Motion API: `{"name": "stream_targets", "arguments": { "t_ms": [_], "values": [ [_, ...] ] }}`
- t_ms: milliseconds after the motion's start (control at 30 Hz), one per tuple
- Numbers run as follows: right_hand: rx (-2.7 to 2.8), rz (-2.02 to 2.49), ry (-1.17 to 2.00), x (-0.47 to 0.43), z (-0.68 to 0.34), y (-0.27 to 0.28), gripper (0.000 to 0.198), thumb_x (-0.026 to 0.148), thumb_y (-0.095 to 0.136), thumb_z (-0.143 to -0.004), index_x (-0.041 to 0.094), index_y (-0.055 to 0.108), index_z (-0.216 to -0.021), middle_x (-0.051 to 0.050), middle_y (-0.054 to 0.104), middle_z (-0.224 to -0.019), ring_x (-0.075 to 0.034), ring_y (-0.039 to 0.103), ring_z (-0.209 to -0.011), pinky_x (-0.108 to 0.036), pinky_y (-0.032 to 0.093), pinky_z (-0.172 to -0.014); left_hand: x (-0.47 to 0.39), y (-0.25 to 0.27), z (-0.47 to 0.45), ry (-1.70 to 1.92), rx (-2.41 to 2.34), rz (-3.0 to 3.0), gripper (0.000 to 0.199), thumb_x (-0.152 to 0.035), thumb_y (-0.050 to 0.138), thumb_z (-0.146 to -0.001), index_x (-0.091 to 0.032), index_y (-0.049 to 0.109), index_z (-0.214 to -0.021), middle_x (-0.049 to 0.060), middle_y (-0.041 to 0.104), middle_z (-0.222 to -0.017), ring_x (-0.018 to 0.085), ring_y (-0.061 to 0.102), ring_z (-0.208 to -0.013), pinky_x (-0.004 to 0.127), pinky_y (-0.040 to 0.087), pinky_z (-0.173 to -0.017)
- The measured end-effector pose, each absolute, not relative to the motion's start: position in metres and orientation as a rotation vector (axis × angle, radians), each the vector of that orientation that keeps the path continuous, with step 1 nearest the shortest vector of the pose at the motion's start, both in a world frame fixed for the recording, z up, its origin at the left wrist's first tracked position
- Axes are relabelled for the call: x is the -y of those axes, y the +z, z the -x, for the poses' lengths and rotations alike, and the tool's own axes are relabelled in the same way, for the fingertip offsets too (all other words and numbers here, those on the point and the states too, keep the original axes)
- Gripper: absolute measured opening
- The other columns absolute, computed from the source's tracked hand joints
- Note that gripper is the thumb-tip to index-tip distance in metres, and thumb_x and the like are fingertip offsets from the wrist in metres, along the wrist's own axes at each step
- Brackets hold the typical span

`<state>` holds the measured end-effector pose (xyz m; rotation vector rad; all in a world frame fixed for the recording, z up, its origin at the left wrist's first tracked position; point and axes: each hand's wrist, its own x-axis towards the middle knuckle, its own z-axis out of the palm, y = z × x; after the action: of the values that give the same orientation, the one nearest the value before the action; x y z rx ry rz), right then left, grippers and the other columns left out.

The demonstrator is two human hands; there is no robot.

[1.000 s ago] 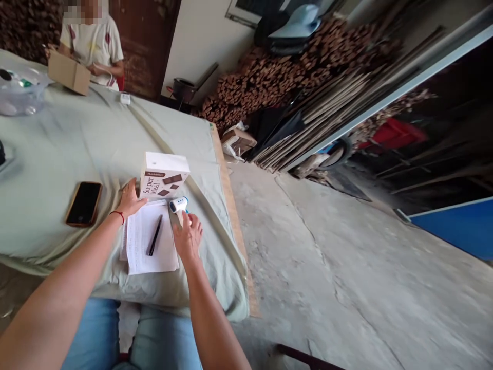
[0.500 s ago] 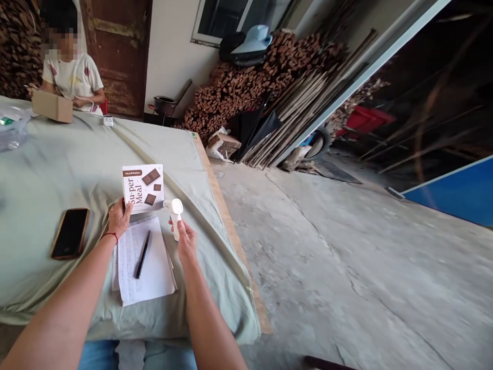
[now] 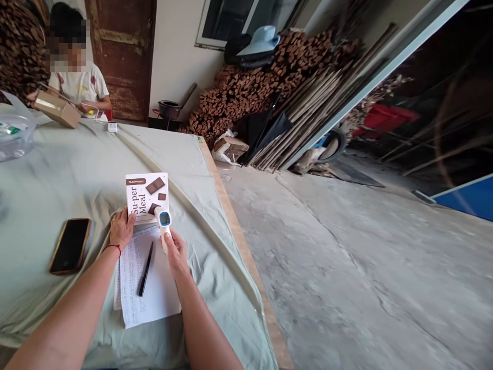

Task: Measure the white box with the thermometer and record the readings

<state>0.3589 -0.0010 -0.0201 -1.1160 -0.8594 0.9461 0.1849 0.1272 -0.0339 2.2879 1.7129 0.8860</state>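
The left hand (image 3: 122,228) pinches the lower corner of an upright white box (image 3: 147,199), marked "Su-per Meal" beside brown squares, beyond papers (image 3: 164,293) on a cloth-covered table (image 3: 215,288); the right hand (image 3: 176,251) wraps a white thermometer (image 3: 164,222), grey screen ringed blue, before the box.

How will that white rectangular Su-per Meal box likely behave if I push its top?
The white rectangular box should stay stiff, given its flat faces and straight edges. It might tip backward, since the left hand holds it near a lower corner.
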Motion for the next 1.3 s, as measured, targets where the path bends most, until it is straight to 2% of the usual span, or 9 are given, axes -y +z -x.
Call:
{"name": "stream_targets", "arguments": {
  "t_ms": [133,233,400,567,767,933,1100,1300],
  "values": [
    [0.787,1.082,0.957,-0.002,-0.357,-0.028,0.059,0.068,0.072,-0.078,0.019,0.077,-0.110,-0.004,0.072,-0.080,-0.019,0.062,-0.071,-0.030,0.048,-0.064,-0.123,-0.029,-0.186,0.820,-1.723,-2.288,0.062,-0.052,0.023,-0.108,-0.013,0.058,-0.141,0.020,0.071,-0.123,0.035,0.063,-0.118,0.048,0.048,-0.100],
    [0.746,1.068,0.945,-0.005,-0.354,-0.034,0.061,0.064,0.076,-0.075,0.022,0.076,-0.118,-0.007,0.078,-0.098,-0.024,0.068,-0.084,-0.035,0.054,-0.073,-0.119,-0.024,-0.188,0.779,-1.723,-2.282,0.060,-0.050,0.023,-0.108,-0.013,0.057,-0.142,0.020,0.070,-0.126,0.035,0.062,-0.119,0.048,0.047,-0.101],
    [0.710,1.031,0.932,-0.005,-0.351,-0.035,0.063,0.061,0.078,-0.075,0.021,0.073,-0.123,-0.010,0.078,-0.112,-0.027,0.071,-0.097,-0.040,0.057,-0.083,-0.115,-0.019,-0.189,0.765,-1.717,-2.283,0.060,-0.050,0.022,-0.108,-0.014,0.057,-0.141,0.019,0.070,-0.125,0.035,0.063,-0.120,0.049,0.048,-0.100],
    [0.735,1.047,0.922,-0.004,-0.352,-0.037,0.064,0.062,0.076,-0.078,0.021,0.070,-0.127,-0.010,0.077,-0.114,-0.026,0.072,-0.098,-0.038,0.058,-0.083,-0.116,-0.019,-0.190,0.767,-1.714,-2.288,0.062,-0.052,0.021,-0.108,-0.013,0.057,-0.141,0.020,0.071,-0.123,0.035,0.063,-0.118,0.049,0.049,-0.099],
    [0.679,1.068,0.899,-0.003,-0.350,-0.041,0.060,0.064,0.076,-0.076,0.020,0.070,-0.117,-0.008,0.077,-0.105,-0.022,0.070,-0.085,-0.038,0.059,-0.077,-0.116,-0.018,-0.191,0.768,-1.714,-2.276,0.064,-0.053,0.020,-0.108,-0.013,0.057,-0.143,0.020,0.070,-0.123,0.036,0.063,-0.118,0.049,0.049,-0.098],
    [0.689,1.055,0.897,-0.003,-0.349,-0.042,0.057,0.063,0.074,-0.080,0.022,0.069,-0.119,-0.007,0.076,-0.108,-0.021,0.069,-0.085,-0.037,0.059,-0.077,-0.116,-0.018,-0.190,0.768,-1.715,-2.278,0.065,-0.055,0.020,-0.108,-0.013,0.058,-0.142,0.020,0.070,-0.121,0.036,0.064,-0.117,0.049,0.049,-0.098],
    [0.651,1.038,0.888,-0.003,-0.348,-0.043,0.056,0.064,0.078,-0.076,0.021,0.070,-0.111,-0.005,0.075,-0.103,-0.019,0.067,-0.082,-0.037,0.059,-0.077,-0.117,-0.017,-0.189,0.758,-1.691,-2.283,0.067,-0.054,0.019,-0.108,-0.012,0.055,-0.145,0.020,0.069,-0.125,0.037,0.062,-0.120,0.050,0.048,-0.101],
    [0.655,1.058,0.868,-0.003,-0.347,-0.040,0.058,0.065,0.074,-0.079,0.022,0.069,-0.117,-0.006,0.076,-0.107,-0.020,0.067,-0.081,-0.036,0.060,-0.073,-0.116,-0.016,-0.190,0.751,-1.710,-2.267,0.062,-0.051,0.022,-0.108,-0.013,0.055,-0.144,0.020,0.070,-0.124,0.036,0.062,-0.120,0.049,0.048,-0.100]
  ]
}}
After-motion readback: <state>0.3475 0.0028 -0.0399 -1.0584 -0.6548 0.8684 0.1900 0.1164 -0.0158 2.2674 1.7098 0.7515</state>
